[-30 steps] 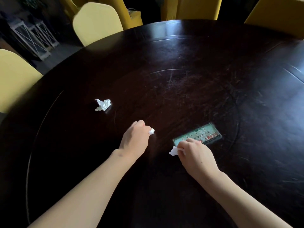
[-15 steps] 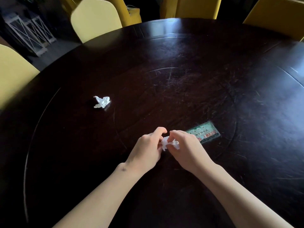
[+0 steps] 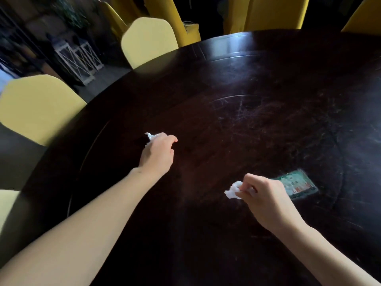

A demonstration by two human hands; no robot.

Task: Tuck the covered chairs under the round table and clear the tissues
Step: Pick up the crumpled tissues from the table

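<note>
My left hand (image 3: pixel 157 154) reaches across the dark round table (image 3: pixel 237 83) and lies over a crumpled white tissue (image 3: pixel 150 136), whose tip shows past the fingers; whether the fingers grip it is unclear. My right hand (image 3: pixel 266 198) is closed on a white tissue wad (image 3: pixel 233 190), held just above the tabletop. Yellow covered chairs stand against the table's left edge: one (image 3: pixel 39 108) near left, another (image 3: pixel 148 41) further back.
A green printed card (image 3: pixel 299 184) lies flat on the table behind my right hand. More yellow covered chairs (image 3: pixel 268 13) stand at the far side. White lattice stands (image 3: pixel 78 58) are on the floor at the back left.
My hands met and the left passed its small tissue to the right. The left hand has since moved out left onto the lone tissue. The view has shifted left.
</note>
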